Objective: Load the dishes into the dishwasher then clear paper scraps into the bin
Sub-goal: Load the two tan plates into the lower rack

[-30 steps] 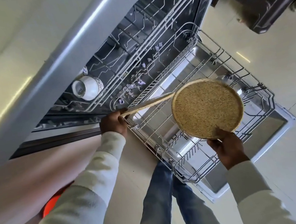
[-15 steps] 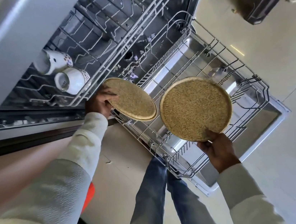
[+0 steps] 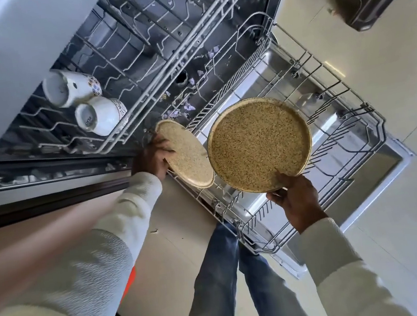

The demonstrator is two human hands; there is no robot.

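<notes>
Open dishwasher rack, left plate tilted steeper, now beside right plate

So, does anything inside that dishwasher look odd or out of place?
Yes: small purple paper scraps lie scattered inside the dishwasher, below the upper rack. Loose litter does not belong among dishes. The two cups and both held plates look fine.

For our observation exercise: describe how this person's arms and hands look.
Both arms wear long cream-white sleeves of textured knit, the left sleeve and right sleeve ending in cuffs at the wrists. The left hand and right hand are bare, without gloves.
</notes>
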